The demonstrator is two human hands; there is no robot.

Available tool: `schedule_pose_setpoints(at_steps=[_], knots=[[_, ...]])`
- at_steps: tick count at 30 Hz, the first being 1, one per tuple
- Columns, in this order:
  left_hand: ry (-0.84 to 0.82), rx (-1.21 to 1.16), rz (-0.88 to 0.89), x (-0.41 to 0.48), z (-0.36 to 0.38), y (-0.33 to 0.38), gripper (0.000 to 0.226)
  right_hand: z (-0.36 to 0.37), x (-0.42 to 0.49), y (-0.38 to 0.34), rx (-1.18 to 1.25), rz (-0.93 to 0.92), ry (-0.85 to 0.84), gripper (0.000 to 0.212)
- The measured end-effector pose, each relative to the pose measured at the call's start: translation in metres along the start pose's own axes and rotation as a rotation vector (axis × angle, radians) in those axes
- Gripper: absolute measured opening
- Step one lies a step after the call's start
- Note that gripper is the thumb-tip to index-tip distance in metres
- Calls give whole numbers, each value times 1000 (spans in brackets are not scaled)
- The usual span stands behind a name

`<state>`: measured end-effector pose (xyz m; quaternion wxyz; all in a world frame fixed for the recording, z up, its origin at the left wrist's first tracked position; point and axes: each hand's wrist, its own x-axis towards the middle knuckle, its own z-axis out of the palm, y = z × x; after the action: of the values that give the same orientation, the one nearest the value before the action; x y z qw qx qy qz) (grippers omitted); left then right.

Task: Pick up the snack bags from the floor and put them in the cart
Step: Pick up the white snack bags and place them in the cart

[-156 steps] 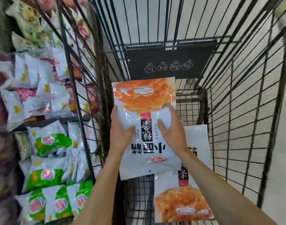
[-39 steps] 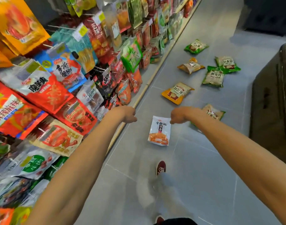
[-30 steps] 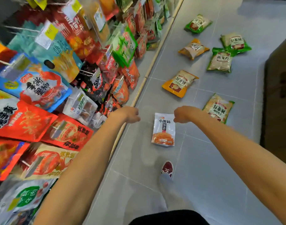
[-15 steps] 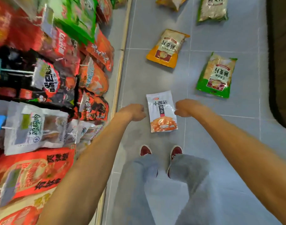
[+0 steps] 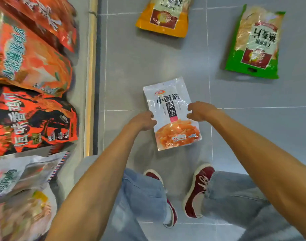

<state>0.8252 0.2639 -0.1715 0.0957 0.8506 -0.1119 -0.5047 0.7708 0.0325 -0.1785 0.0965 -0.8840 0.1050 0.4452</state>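
Item: white snack bag, flat on the floor. Left grip and right grip curl at its side edges; whether either has closed on it, cannot tell. Handling: pinch both edges firmly, lift level.

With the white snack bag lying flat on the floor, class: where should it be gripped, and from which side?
Grip the white snack bag by its two long side edges, left hand from its left, right hand from its right. It lies flat, so probably only its thin edges offer purchase.
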Motion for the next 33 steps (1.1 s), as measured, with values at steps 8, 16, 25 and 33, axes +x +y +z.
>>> schedule_pose_setpoints(at_steps=[8,16,25,33], knots=[[316,-430,16,118,82,-33,68,79,104,25,349,1,119,75],[421,-672,116,136,132,-39,70,125,115,32,699,-36,245,82],[384,-824,117,144,137,-48,65,141,123,19,755,72,347,86],[257,-1076,140,141,132,-47,61,145,115,17,1004,31,326,87]])
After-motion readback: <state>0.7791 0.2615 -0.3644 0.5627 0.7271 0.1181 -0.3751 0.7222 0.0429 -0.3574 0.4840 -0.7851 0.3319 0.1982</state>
